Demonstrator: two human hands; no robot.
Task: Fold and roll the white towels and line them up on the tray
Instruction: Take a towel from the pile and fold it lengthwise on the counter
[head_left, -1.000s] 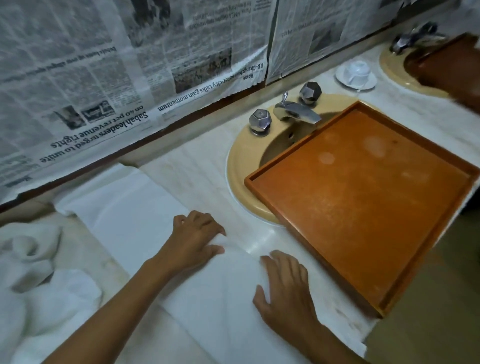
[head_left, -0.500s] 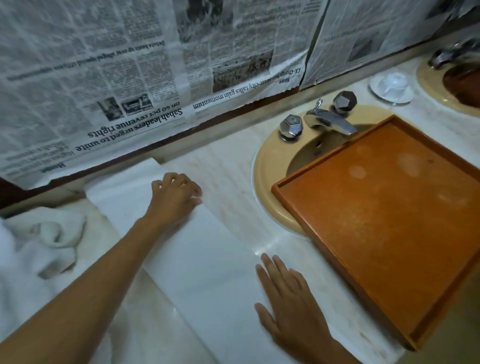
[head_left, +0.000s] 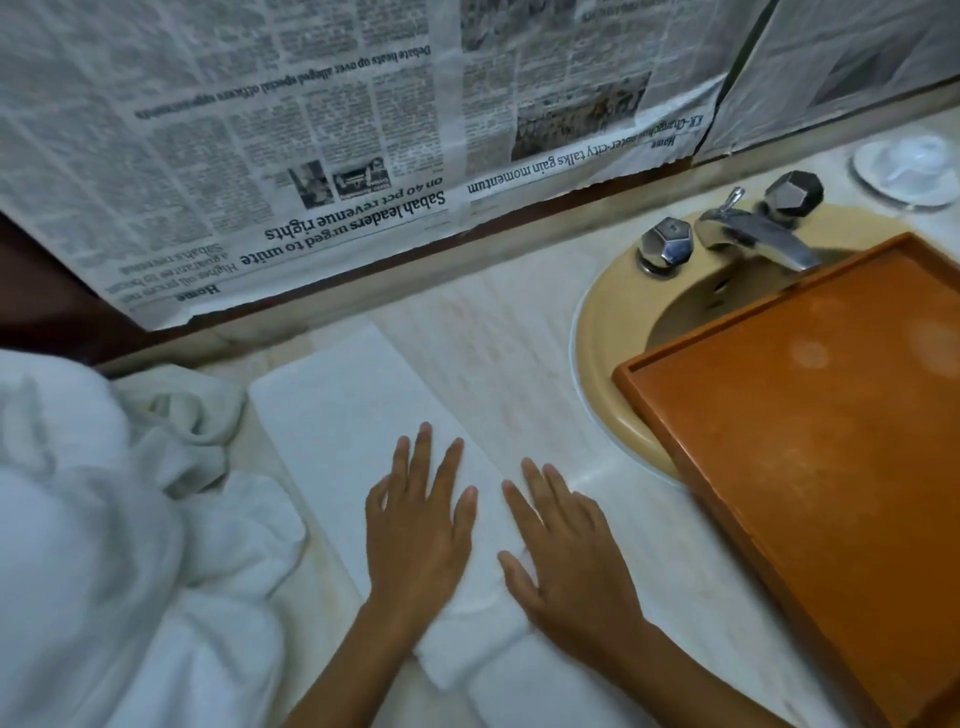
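Fingers: straight, flat, holding nothing; left hand and right hand press folded white towel. Advice: roll tightly, edges aligned.

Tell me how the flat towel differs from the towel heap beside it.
The flat towel lies smooth in a long strip; the towel heap is crumpled and bunched. The left hand and right hand rest on the flat towel; no hand touches the towel heap. Both are white.
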